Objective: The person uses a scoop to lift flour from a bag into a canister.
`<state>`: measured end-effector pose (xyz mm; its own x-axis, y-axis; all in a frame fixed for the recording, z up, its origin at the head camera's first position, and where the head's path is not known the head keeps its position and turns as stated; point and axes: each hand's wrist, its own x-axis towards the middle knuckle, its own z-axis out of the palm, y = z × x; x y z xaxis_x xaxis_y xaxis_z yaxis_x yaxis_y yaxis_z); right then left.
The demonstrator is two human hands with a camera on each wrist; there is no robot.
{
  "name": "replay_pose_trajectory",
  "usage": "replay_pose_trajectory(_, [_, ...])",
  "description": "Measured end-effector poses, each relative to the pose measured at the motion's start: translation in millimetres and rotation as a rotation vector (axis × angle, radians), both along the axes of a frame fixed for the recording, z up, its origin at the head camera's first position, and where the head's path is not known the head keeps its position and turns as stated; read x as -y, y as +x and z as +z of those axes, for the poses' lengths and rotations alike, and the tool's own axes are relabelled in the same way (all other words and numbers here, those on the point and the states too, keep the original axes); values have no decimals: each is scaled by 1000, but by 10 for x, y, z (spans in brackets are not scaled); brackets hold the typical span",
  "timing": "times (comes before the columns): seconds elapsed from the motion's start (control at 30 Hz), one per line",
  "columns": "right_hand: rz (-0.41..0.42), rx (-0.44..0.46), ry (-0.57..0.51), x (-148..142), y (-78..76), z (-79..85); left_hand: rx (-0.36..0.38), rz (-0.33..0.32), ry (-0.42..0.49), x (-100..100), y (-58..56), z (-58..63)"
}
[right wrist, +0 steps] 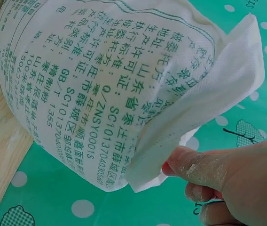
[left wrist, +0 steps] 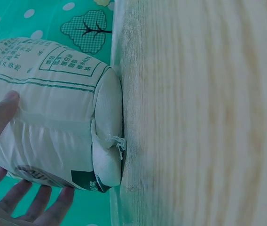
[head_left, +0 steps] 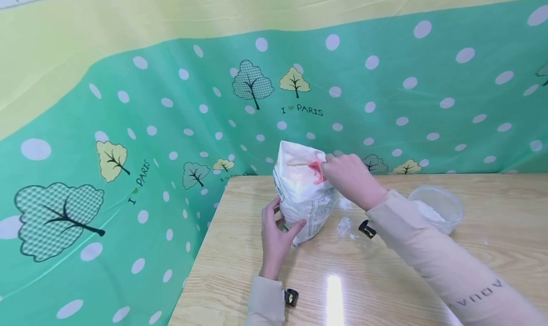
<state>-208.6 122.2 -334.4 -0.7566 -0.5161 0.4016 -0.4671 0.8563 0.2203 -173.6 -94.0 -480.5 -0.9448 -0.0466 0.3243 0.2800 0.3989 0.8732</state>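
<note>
A white flour bag (head_left: 306, 207) with green print stands on the table with its top open, leaning a little. My left hand (head_left: 276, 238) holds its lower part, the thumb on one side and the fingers spread along the other, as the left wrist view shows. At the bag's mouth, my right hand (head_left: 353, 178) grips a red scoop (head_left: 318, 172), which reaches inside the opening. Only a sliver of red shows by the thumb in the right wrist view, where white powder clings to the fingers. The scoop's far end cannot be made out.
A clear plastic bowl (head_left: 451, 207) with white powder inside sits on the wooden table (head_left: 231, 250) at the right, partly behind my right forearm. Spilled flour (head_left: 344, 226) lies beside the bag. A green patterned cloth (head_left: 205, 93) hangs behind and left of the table.
</note>
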Motion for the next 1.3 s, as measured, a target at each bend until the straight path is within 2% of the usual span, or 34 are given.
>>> replay_pose_trajectory(0.23, [-19,95,-35,-12,-79,-16,5,-1,-5,-16,-13,-3])
replay_pose_trajectory(0.53, [-8,156,-98,35,-163,-55,-15,13,-15,9,-10,-6])
replay_pose_trajectory(0.8, [-10,186,-88,69,-227,-100,1,12,0,13,2,-2])
replay_pose_trajectory(1.3, [-25,279,-157,134,-366,-165,22,6,6,0,-7,-22])
